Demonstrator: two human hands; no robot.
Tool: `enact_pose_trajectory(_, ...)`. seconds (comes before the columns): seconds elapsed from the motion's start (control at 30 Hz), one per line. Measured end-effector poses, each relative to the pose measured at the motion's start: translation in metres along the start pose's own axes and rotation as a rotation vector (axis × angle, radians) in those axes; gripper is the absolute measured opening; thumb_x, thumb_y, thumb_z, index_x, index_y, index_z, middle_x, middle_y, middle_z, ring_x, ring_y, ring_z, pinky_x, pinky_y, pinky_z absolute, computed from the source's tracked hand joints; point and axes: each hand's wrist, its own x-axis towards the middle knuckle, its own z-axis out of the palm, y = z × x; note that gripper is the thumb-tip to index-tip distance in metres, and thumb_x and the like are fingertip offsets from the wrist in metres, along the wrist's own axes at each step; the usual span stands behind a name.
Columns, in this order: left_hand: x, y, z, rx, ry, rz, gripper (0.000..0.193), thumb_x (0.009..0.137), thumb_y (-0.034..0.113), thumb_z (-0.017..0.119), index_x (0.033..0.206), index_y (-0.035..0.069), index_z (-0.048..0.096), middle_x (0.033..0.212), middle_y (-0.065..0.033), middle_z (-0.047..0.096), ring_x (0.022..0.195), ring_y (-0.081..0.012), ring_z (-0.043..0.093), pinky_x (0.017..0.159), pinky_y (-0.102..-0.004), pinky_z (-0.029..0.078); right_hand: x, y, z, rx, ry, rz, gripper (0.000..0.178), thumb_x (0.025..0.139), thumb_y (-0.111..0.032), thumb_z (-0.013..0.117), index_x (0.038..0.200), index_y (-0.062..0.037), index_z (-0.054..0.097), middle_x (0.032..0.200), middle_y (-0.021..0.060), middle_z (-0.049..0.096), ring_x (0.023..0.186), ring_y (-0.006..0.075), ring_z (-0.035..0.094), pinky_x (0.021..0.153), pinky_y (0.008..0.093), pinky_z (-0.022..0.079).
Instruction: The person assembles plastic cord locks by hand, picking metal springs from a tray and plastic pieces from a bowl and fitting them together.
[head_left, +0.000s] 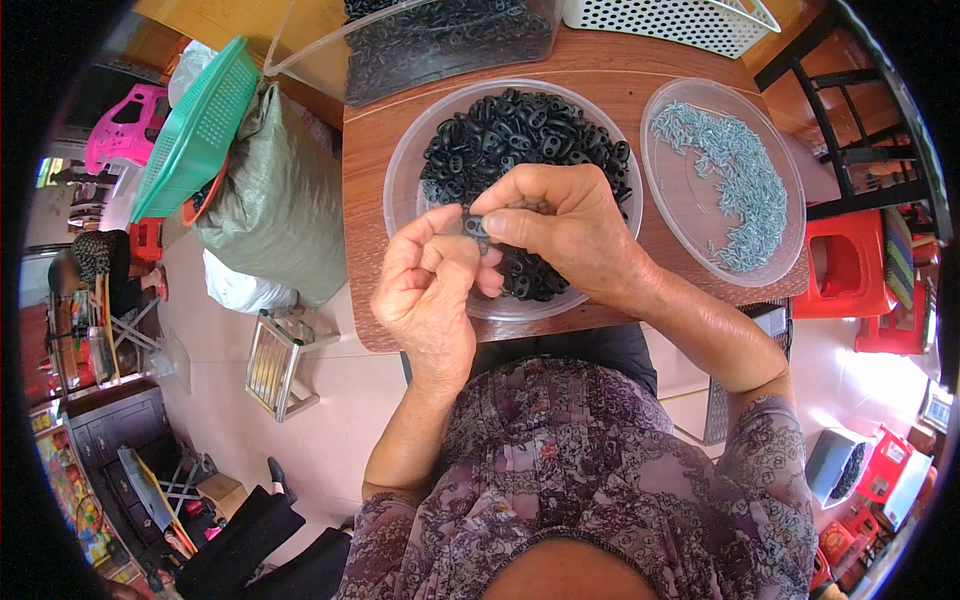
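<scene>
My left hand [430,300] and my right hand [575,225] meet over the near left part of a round clear plastic tub [403,215]. Between their fingertips is a small black plastic piece with two round holes [476,226]; the left thumb and fingers grip it from below. The right thumb and forefinger are closed on its upper right edge, and whether they hold anything else is hidden. A heap of similar black pieces [500,130] fills the tub. To the right, a clear round lid [680,205] bears many thin blue-grey slivers [745,200].
The tub and lid stand on a brown wooden table [365,150]. At its far side are a clear bin of black pieces [450,50] and a white perforated basket [670,25]. A grey-green sack [275,200] leans left. A red stool [845,270] stands right; another person [95,265] is far left.
</scene>
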Motion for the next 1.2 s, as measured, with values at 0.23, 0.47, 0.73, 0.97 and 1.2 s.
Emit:
enact_pose_trajectory(0.23, -0.002, -0.003, 0.000, 0.000, 0.006, 0.025, 0.023, 0.084, -0.001, 0.052, 0.106, -0.007, 0.048, 0.072, -0.0089, 0.059, 0.056, -0.0106, 0.055, 0.053, -0.0208, 0.046, -0.002, 0.008, 0.003, 0.001, 0.010, 0.005, 0.011, 0.079, -0.001, 0.056, 0.088, 0.0059, 0.060, 0.073, 0.0047, 0.061, 0.067, 0.0071, 0.057, 0.058, 0.0201, 0.046)
enact_pose_trajectory(0.47, -0.003, -0.012, -0.003, -0.008, -0.040, 0.038, 0.025, 0.085, 0.002, 0.053, 0.108, -0.007, 0.047, 0.074, -0.0093, 0.060, 0.057, -0.0100, 0.054, 0.054, -0.0205, 0.046, -0.004, 0.009, 0.006, -0.072, 0.060, -0.079, 0.007, 0.078, 0.001, 0.053, 0.079, 0.0071, 0.057, 0.063, 0.0080, 0.059, 0.054, 0.0103, 0.057, 0.049, 0.0241, 0.045)
enact_pose_trajectory(0.73, -0.003, -0.012, -0.003, -0.049, -0.073, 0.011, 0.029, 0.085, 0.005, 0.054, 0.110, -0.009, 0.047, 0.075, -0.0094, 0.059, 0.057, -0.0106, 0.055, 0.052, -0.0214, 0.047, -0.007, 0.007, 0.006, -0.280, 0.092, -0.173, 0.006, 0.075, 0.000, 0.055, 0.078, 0.0024, 0.059, 0.064, 0.0099, 0.054, 0.057, 0.0185, 0.058, 0.054, 0.0302, 0.044)
enact_pose_trajectory(0.97, -0.003, -0.009, 0.002, -0.085, -0.013, 0.006, 0.028, 0.085, 0.006, 0.056, 0.107, -0.009, 0.049, 0.073, -0.0086, 0.059, 0.057, -0.0110, 0.056, 0.051, -0.0222, 0.047, -0.011, 0.011, 0.009, -0.486, 0.128, -0.363, 0.004, 0.071, -0.003, 0.059, 0.075, -0.0025, 0.060, 0.065, 0.0083, 0.054, 0.066, 0.0259, 0.050, 0.062, 0.0354, 0.041)
enact_pose_trajectory(1.2, -0.001, -0.003, 0.009, -0.106, 0.092, -0.017, 0.022, 0.084, 0.003, 0.056, 0.102, -0.010, 0.054, 0.079, -0.0080, 0.060, 0.062, -0.0105, 0.056, 0.058, -0.0213, 0.046, -0.016, 0.016, 0.012, -0.613, 0.184, -0.450, 0.023, 0.067, -0.001, 0.065, 0.089, -0.0015, 0.060, 0.077, 0.0078, 0.055, 0.070, 0.0188, 0.049, 0.060, 0.0293, 0.041)
